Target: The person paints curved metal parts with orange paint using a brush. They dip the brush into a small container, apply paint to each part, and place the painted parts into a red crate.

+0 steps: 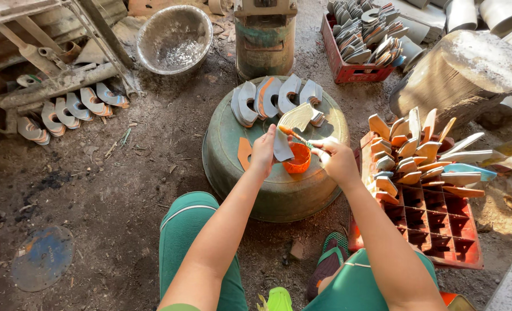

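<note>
Left hand pinches a grey curved sole piece; right hand grips a brush above an orange cup. Red crate half-filled with orange-edged pieces.

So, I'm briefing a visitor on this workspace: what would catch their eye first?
Probably the two hands at centre: the left hand holds a grey curved piece while the right hand works a thin brush over a small orange cup. They sit above an upturned green tub with more curved pieces. At right, a red crate holds orange-coated pieces.
</note>
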